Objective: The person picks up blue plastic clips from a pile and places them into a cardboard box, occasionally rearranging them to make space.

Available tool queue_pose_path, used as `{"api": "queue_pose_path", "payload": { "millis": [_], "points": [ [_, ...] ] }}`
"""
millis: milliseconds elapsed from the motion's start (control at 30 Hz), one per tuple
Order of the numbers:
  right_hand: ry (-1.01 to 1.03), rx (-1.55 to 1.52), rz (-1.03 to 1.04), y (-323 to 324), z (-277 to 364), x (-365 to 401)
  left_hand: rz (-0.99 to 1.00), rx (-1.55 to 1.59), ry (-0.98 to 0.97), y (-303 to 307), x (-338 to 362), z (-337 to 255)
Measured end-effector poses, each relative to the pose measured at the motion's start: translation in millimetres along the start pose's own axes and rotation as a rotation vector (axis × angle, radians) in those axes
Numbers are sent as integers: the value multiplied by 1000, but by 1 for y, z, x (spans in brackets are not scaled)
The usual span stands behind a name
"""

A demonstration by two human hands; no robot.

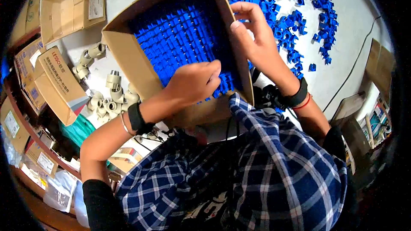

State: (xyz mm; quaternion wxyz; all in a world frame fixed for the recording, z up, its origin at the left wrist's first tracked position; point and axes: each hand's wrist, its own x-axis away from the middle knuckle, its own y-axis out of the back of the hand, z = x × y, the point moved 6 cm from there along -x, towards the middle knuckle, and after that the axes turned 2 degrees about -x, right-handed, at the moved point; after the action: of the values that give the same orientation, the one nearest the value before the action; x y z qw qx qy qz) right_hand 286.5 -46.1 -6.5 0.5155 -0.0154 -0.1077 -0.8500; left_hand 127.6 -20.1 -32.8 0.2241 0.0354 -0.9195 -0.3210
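Head view, left of the left fingers: beige pipe fittings (113, 80) lie loosely grouped, well clear of the grasp.
Brown carton (127, 57): open and tilted, spanning the gap between both sets of fingers. Its card walls are probably stiffest at the corners and bendy along the rim; full, it may be fairly heavy, so opposite walls or the bottom look the surest hold.
Packed blue clips (175, 38): in close rows inside the carton, beneath and beyond the left fingers; each likely light, rigid, a little slippery, hard to break, best pinched by its sides.
Left hand (192, 79): fingers curled closed above the rows; cannot tell whether a clip is inside.
Right hand (259, 42): bent fingers appear to grasp the carton's rim.
Loose blue clips (296, 20): scattered over the white tabletop (355, 25), beyond and right of the right fingers.
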Motion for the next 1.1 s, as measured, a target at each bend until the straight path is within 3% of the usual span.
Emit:
{"api": "queue_pose_path", "payload": {
  "millis": [67,233,533,700,833,1000,1100],
  "points": [
    [40,60,3,-1,-3,-1,-129,-48,-63,5,-1,-2],
    [164,169,14,-2,-3,-2,-110,56,-90,-1,-2,-3],
    [186,221,55,1,-6,-1,67,41,-7,-14,-20,2],
    [202,209,70,2,-9,-1,243,250,125,-25,-25,16],
    [215,229,73,2,-8,-1,262,266,183,-27,-25,17],
    [215,236,60,2,-8,-1,128,403,142,-24,-26,11],
    [216,238,57,2,-8,-1,177,318,158,-21,-25,8]
  ]
}}
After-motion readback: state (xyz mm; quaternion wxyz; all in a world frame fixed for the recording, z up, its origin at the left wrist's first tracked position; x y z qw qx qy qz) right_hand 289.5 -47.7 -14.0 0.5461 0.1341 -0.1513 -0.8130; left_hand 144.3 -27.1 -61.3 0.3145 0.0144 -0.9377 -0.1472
